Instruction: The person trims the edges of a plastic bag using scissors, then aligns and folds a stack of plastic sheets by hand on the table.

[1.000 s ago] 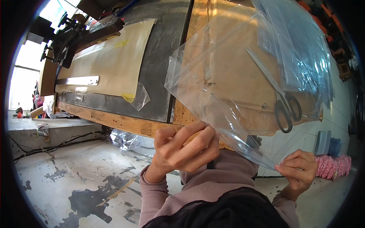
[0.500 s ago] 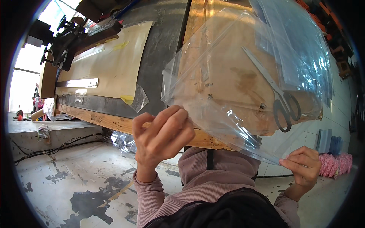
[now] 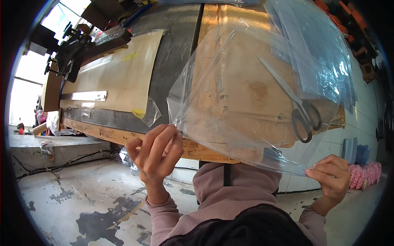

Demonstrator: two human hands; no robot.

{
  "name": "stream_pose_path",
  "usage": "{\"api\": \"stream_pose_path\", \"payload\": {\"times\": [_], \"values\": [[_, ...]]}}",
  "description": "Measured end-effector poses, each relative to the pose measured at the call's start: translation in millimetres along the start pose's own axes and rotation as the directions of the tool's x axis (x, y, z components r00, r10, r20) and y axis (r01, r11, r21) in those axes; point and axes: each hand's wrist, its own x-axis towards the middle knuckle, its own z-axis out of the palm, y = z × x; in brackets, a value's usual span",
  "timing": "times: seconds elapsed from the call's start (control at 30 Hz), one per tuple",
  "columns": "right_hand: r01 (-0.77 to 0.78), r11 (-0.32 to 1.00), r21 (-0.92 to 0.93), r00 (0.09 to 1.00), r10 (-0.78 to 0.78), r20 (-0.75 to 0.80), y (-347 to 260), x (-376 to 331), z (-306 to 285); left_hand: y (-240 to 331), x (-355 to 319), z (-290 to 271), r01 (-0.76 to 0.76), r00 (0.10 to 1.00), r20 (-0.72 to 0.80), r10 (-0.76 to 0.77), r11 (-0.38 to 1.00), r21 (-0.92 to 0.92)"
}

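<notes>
A large clear plastic sheet [image 3: 246,94] is stretched in the air over a wooden workbench [image 3: 246,74]. My left hand [image 3: 158,149] pinches its near left corner between thumb and fingers. My right hand [image 3: 330,176] pinches the near right edge, lower and closer to my body. Under the sheet, a pair of scissors [image 3: 297,108] with black handles lies on the bench, blades pointing away to the left.
More clear and bluish plastic sheets [image 3: 324,57] are piled at the bench's far right. A tan paper sheet [image 3: 119,69] with a metal ruler [image 3: 84,96] covers the dark bench top on the left. Dark machinery [image 3: 74,49] stands beyond. Pink bundles [image 3: 363,174] lie at right on the floor.
My left hand has slid leftward and up along the sheet's near edge to its corner, spreading the sheet wider. My right hand has kept its grip, rising slightly.
</notes>
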Motion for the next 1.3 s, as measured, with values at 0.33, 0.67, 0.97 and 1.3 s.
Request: {"api": "stream_pose_path", "payload": {"times": [0.33,0.67,0.97,1.3], "values": [[0.032,0.998,-0.055,0.999,-0.033,-0.017,3,6,0,6,-29,-17,0.062,0.997,0.057,-0.06,0.997,-0.035],[0.237,0.793,-0.562,0.894,-0.404,-0.193,44,79,-9,54,-47,-71,0.021,0.959,0.282,0.004,0.996,-0.085],[0.325,0.607,-0.725,0.572,-0.737,-0.36,52,140,-24,94,2,-50,-0.446,0.839,-0.106,0.533,0.564,-0.695],[0.395,0.832,-0.39,0.699,-0.547,-0.46,67,197,30,160,30,-11,-0.098,0.979,0.075,0.189,0.761,-0.642]]}}
